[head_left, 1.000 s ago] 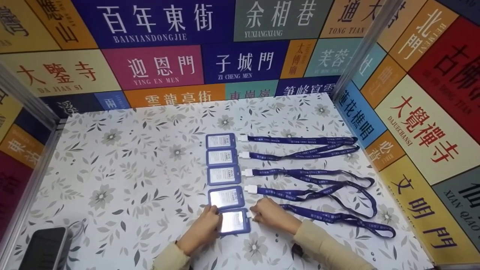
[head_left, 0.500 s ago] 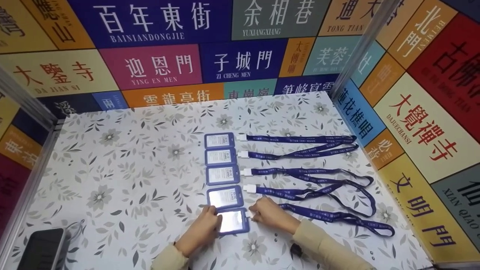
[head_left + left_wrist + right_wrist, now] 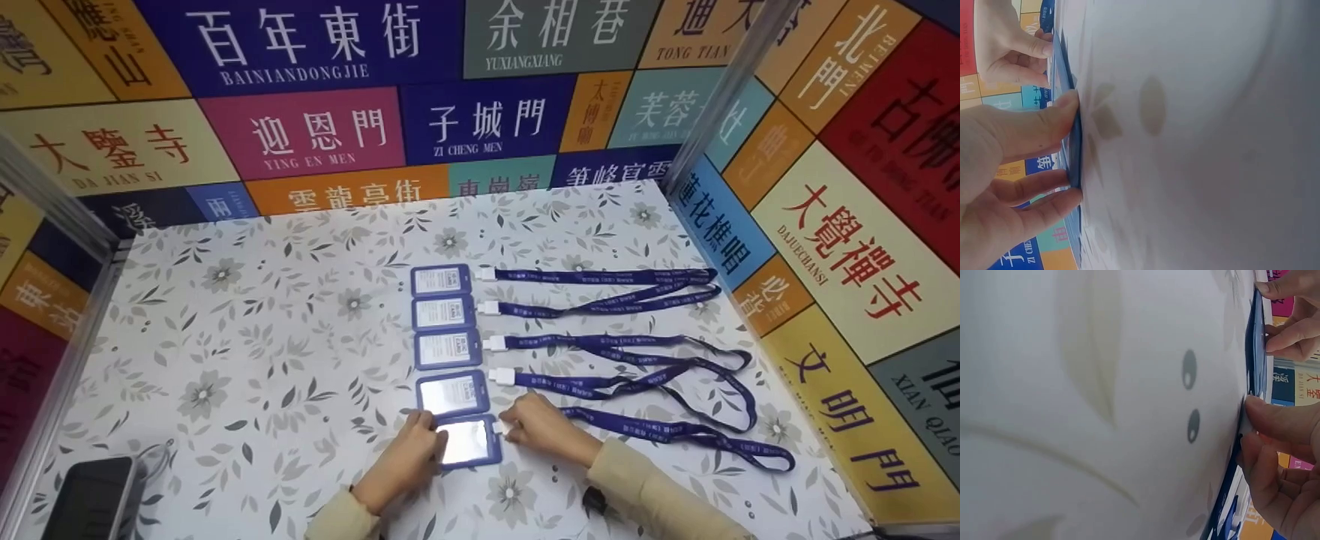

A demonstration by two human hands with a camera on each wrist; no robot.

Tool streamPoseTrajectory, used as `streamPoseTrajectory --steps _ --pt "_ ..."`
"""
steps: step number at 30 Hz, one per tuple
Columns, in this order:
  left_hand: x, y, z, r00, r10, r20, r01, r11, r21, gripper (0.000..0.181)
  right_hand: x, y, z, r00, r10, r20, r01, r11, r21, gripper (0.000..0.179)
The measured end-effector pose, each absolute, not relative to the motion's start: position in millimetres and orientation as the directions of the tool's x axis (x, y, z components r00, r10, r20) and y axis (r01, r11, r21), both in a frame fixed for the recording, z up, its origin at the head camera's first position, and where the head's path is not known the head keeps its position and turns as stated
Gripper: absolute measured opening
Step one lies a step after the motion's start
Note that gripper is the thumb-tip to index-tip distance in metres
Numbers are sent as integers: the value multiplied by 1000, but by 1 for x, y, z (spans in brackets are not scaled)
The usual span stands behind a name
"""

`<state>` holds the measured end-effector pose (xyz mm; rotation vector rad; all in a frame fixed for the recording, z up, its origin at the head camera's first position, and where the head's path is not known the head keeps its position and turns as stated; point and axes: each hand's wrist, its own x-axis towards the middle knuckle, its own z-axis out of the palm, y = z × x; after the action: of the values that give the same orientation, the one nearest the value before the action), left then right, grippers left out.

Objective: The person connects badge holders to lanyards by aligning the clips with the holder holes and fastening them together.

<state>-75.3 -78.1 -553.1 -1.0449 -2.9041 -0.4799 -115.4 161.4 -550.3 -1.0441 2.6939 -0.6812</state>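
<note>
In the head view, my left hand [image 3: 397, 461] grips the left end of the nearest blue-framed badge holder [image 3: 474, 442]. Its thumb and fingers hold opposite edges of that holder [image 3: 1075, 147] in the left wrist view. At the right end, my right hand [image 3: 551, 429] pinches the white clip [image 3: 498, 427] of a navy lanyard [image 3: 675, 430]. The right wrist view has the thumb and index finger of this hand around the clip [image 3: 1245, 421], mostly covering it. Whether clip and holder are joined is hard to tell.
Several more badge holders [image 3: 448, 348] form a column beyond the nearest one, each with a lanyard [image 3: 622, 276] stretching right. A dark-screened device [image 3: 88, 499] with a cable lies at the front left of the floral-covered table [image 3: 300, 337]. Printed panels [image 3: 315, 131] enclose the table.
</note>
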Motion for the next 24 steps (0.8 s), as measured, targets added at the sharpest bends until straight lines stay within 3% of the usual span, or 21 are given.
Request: streamPoseTrajectory --steps 14,24 --pt "-76 -81 -556 -755 637 152 651 705 282 22 -112 159 -548 -759 -650 -33 -561 678 -475 4" --pt "-73 -80 -556 -773 614 161 631 713 306 21 -113 160 -551 -755 -656 3 -578 663 -475 11"
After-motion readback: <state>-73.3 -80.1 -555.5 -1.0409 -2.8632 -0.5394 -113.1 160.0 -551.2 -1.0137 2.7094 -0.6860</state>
